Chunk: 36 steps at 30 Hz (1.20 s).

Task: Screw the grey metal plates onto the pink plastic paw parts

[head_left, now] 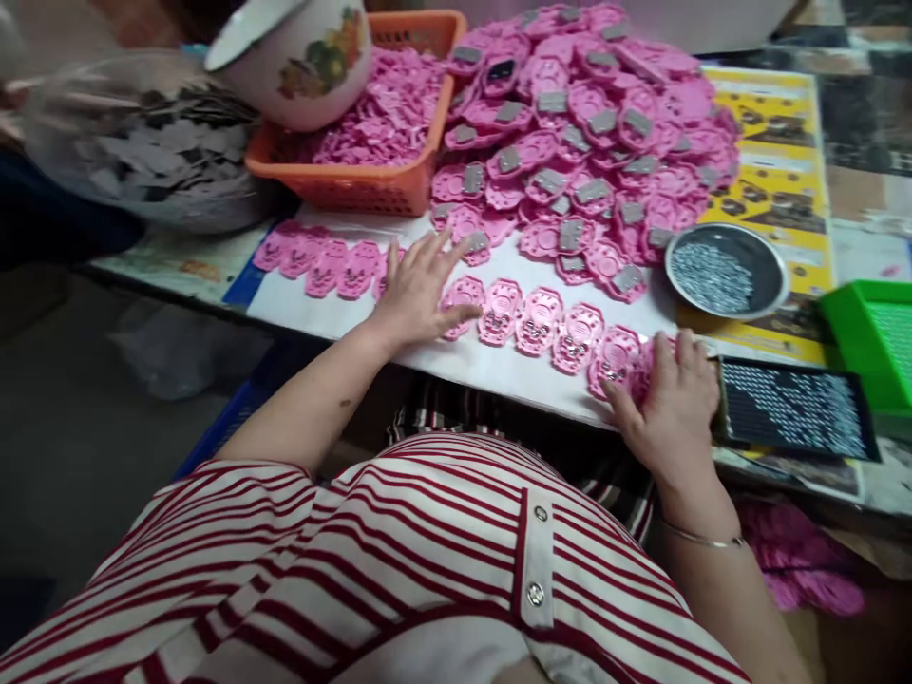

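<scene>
Saw pink plastic casing halves (541, 309) in a row mid-frame — likely light, stiff, slightly slick, maybe fragile at thin ribs; best pinched by opposite side edges. Looked glossy, notched, with silvery metal bits (576, 348) inside. Spread left hand (413, 294) wide at centre, right hand (674, 404) likewise at centre-right — both over row; couldn't tell palm contact.

Between the left hand (420, 290) and right hand (674, 404), the row of pink pieces (540, 321) is open from above, with a narrow bare strip of worktop (491, 369) along its near side. Behind it, only a slim gap parts it from the pink heap (591, 142). The orange basket (370, 195), an enamel pot (320, 71) rising over it, blocks the far left; a metal bowl (782, 275) and dark tray (748, 426) crowd the right hand.
</scene>
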Each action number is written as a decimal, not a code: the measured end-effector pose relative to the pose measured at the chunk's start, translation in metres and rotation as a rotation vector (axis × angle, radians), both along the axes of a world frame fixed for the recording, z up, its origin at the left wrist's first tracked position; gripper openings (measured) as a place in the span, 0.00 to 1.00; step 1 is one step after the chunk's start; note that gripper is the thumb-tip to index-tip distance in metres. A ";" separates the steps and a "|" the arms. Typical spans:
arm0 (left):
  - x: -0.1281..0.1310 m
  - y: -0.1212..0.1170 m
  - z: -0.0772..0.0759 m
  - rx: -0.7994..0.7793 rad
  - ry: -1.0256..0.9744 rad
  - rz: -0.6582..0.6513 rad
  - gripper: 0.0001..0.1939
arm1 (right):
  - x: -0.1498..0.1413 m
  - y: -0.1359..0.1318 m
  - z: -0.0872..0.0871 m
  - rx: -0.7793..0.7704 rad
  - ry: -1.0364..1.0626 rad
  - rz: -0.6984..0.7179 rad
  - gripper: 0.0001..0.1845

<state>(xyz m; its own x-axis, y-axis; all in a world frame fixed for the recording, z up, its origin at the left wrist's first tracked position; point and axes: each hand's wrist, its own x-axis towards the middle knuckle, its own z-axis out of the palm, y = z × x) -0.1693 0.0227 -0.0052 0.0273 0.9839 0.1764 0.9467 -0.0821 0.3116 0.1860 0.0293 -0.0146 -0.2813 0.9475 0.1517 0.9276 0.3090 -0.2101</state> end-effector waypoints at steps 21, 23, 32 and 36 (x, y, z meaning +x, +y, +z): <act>-0.085 -0.004 -0.017 -0.079 0.164 -0.090 0.39 | -0.245 0.056 0.027 -0.083 -0.198 0.675 0.45; -0.079 -0.007 -0.019 -0.058 0.158 -0.076 0.39 | -0.243 0.054 0.026 -0.075 -0.213 0.684 0.43; -0.135 -0.018 -0.010 0.067 0.066 0.308 0.43 | -0.204 0.039 0.032 -0.017 -0.202 0.710 0.41; -0.179 -0.020 -0.013 -0.010 0.034 0.552 0.38 | -0.167 0.033 0.031 0.100 -0.154 0.729 0.37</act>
